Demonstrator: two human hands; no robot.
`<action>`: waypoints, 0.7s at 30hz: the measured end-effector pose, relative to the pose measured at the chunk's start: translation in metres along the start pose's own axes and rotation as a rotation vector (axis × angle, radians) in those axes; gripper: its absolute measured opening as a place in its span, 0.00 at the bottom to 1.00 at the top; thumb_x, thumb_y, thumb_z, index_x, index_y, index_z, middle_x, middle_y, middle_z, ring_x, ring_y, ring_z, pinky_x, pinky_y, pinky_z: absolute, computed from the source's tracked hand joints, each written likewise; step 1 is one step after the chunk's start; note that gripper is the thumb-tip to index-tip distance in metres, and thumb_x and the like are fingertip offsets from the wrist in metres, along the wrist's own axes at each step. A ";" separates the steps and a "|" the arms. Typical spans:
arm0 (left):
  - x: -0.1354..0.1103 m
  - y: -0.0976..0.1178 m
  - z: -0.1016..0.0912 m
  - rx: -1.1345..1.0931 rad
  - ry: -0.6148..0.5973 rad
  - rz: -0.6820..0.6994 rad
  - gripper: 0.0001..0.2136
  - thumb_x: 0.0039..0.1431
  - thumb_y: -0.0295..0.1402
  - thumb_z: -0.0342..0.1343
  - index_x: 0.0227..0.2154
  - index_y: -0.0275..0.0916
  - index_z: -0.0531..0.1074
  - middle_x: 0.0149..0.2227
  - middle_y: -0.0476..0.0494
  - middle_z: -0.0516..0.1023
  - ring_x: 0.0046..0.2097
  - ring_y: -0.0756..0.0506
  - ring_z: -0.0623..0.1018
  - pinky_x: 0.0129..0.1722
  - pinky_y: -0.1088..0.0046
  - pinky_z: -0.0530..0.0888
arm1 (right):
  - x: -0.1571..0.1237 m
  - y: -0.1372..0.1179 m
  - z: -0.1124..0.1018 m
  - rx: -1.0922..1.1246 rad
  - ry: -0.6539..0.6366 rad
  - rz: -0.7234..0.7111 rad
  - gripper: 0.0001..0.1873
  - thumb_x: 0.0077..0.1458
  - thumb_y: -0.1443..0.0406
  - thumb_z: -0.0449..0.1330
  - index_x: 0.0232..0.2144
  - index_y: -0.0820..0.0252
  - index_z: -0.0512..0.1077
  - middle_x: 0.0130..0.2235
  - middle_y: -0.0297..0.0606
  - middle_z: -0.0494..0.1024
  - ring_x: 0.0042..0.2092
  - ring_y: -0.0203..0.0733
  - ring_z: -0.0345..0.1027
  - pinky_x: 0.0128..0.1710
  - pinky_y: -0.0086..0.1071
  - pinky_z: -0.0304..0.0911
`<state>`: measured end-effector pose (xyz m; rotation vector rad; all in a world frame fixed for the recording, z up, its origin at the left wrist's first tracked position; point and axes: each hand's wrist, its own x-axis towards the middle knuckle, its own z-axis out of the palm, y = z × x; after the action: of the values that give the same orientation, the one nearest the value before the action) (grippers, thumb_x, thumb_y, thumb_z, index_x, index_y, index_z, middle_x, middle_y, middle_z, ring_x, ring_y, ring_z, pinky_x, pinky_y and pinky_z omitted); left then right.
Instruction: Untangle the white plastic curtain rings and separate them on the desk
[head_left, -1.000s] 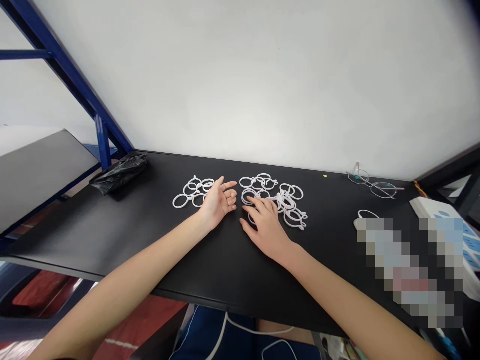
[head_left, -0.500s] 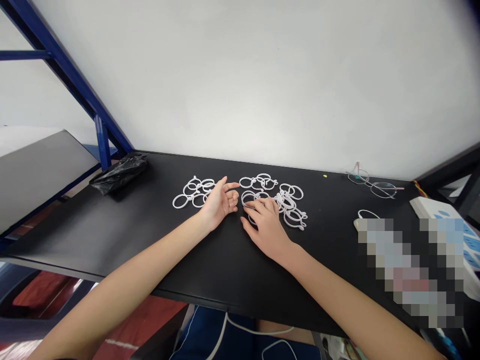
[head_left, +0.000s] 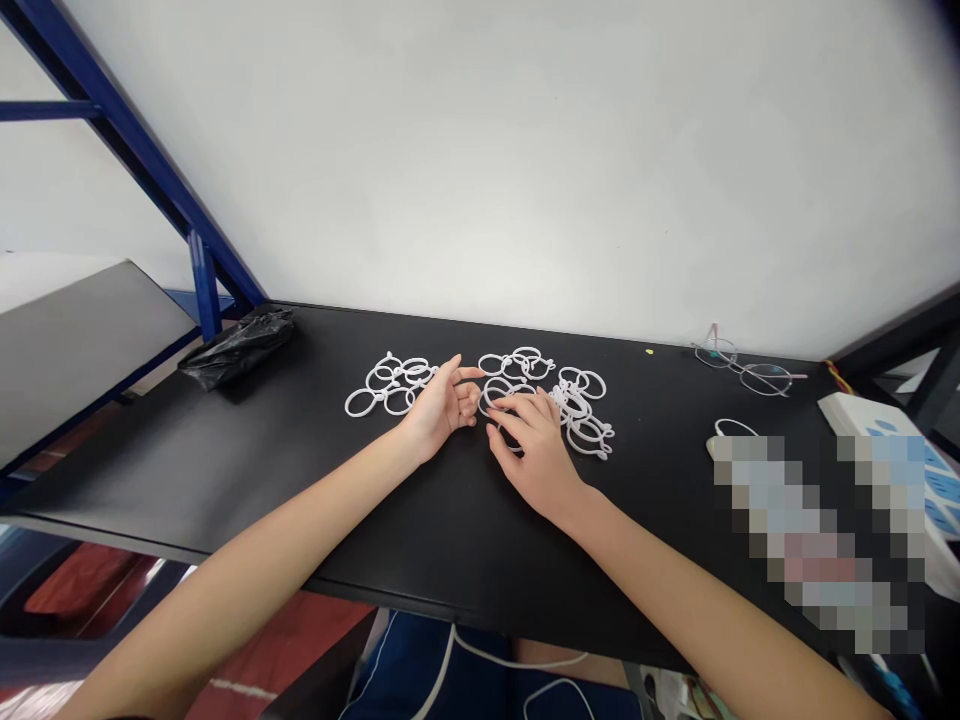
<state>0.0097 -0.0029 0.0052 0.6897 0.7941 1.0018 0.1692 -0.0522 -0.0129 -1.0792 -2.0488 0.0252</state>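
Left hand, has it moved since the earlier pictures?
Yes, slightly: the left hand has shifted right, away from the black plastic bag.

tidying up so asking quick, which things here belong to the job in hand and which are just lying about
Part of the job, it seems:
right-hand cluster of white rings, by the right hand
left-hand cluster of white rings, beside the left hand

Apparently just lying about:
black plastic bag, left
eyeglasses, back right
white object with blue markings, far right
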 end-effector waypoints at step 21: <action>-0.001 -0.005 0.004 0.219 -0.083 0.017 0.17 0.54 0.48 0.60 0.32 0.36 0.72 0.24 0.52 0.67 0.22 0.55 0.66 0.24 0.81 0.67 | 0.002 -0.002 -0.005 0.134 0.128 -0.097 0.12 0.60 0.71 0.55 0.42 0.56 0.75 0.43 0.39 0.79 0.45 0.43 0.72 0.57 0.49 0.60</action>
<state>0.0150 -0.0065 0.0037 0.9214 0.8333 0.9035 0.1706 -0.0534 -0.0077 -0.8762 -1.9529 0.0421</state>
